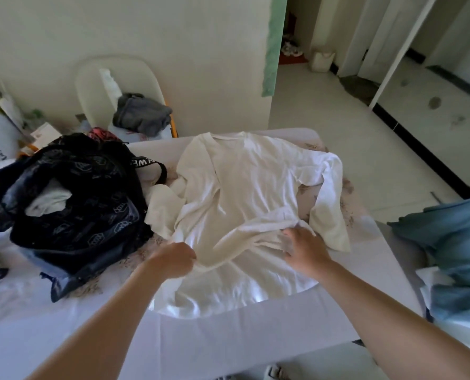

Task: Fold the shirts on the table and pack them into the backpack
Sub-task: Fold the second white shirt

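Shirt: a white long-sleeved shirt (245, 187) lies spread on the table (228, 338), collar at the far side and hem toward the person. It is rumpled, with a thick fold of fabric running across its lower half.
Sleeves: one is bunched against the shirt's left side, beside the backpack. The other bends over at the right and hangs down toward the near edge.
Left hand: the left hand (173, 259) has its fingers curled round the fabric at the shirt's lower left edge, gripping it.
Right hand: the right hand (305, 250) holds the bunched fold at the shirt's lower right, fingers tucked into the cloth.
Backpack: a dark patterned backpack (91, 209) sits on the left part of the table, just beside the shirt, its top open. A pale garment (48, 201) shows inside the opening. A black strap (148, 163) with white letters loops out toward the shirt.
Table: covered in a pale cloth.
Behind: a white chair (91, 86) stands against the wall with a grey garment (140, 113) piled on it.
Right edge: a blue cloth (453, 242) lies heaped, apart from the shirt.
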`<state>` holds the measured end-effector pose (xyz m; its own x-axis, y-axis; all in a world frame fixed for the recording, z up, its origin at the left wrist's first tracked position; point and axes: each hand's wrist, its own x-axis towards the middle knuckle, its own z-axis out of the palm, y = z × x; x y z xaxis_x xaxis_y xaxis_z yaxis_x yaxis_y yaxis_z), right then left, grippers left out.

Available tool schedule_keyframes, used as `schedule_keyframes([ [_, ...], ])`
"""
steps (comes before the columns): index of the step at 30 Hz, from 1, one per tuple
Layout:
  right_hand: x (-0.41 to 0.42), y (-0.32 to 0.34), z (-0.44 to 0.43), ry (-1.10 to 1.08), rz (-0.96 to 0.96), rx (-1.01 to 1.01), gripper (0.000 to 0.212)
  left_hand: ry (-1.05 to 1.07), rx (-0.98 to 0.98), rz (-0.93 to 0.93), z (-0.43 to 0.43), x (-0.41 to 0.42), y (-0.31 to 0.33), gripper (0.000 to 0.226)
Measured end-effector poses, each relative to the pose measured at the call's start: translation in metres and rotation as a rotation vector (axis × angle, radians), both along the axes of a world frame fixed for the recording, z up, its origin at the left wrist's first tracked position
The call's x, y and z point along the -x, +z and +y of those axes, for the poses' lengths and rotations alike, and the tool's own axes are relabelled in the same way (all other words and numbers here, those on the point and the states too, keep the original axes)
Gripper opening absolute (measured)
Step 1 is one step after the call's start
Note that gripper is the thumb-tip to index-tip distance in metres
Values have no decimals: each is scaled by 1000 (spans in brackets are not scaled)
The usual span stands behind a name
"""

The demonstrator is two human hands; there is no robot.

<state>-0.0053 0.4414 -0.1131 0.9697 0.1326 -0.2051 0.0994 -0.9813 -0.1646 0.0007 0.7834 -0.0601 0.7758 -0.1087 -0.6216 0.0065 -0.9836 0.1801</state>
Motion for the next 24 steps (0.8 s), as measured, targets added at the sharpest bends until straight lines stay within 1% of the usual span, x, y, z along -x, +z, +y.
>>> schedule_keyframes([
  [1, -1, 0, 3, 38, -9, 15, 54, -88, -124, 126, 4, 4, 0, 38],
  [2, -1, -1, 6, 74, -15, 40, 51, -153, -212, 196, 5, 9, -4, 36],
  [3, 0, -5, 9, 102, -32, 60, 45, -170, -243, 189, 4, 14, -7, 38],
  [4, 0, -9, 11, 118, -67, 68, 35, -143, -213, 111, 0, 20, -11, 45],
  [5, 2, -15, 11, 128, -124, 66, 23, -110, -143, -8, -7, 25, -14, 51],
  [6, 3, -19, 9, 137, -184, 45, 11, -87, -60, -133, -16, 29, -17, 52],
  [7, 4, -20, 6, 143, -239, 3, 5, -77, 13, -214, -26, 31, -23, 53],
  [9, 8, -19, -2, 143, -328, -104, 13, -124, 65, -239, -48, 35, -32, 64],
  [11, 13, -5, -11, 107, -351, -223, 21, -176, 34, -259, -66, 39, -41, 68],
  [12, 14, 3, -17, 76, -318, -258, 22, -171, 12, -298, -73, 40, -41, 65],
  [13, 15, 13, -23, 55, -231, -242, 21, -150, -3, -322, -78, 40, -41, 61],
  [14, 16, 21, -29, 65, -113, -182, 22, -115, -4, -302, -82, 39, -38, 58],
  [16, 16, 35, -45, 128, 145, 46, 25, -92, 61, -124, -89, 33, -33, 54],
  [18, 14, 46, -57, 133, 440, 314, 21, -159, 123, 148, -101, 28, -26, 48],
  [19, 13, 49, -59, 111, 535, 409, 22, -172, 156, 255, -106, 27, -24, 42],
  [20, 13, 50, -59, 89, 572, 459, 24, -133, 214, 318, -111, 25, -25, 35],
  [21, 13, 49, -56, 73, 540, 445, 24, -67, 292, 314, -117, 24, -24, 29],
  [22, 11, 47, -52, 70, 441, 385, 21, 21, 359, 240, -121, 22, -25, 25],
  [23, 9, 44, -46, 85, 300, 294, 21, 64, 352, 76, -123, 19, -28, 25],
  [24, 7, 38, -39, 115, 160, 184, 19, 37, 273, -133, -122, 14, -33, 30],
])
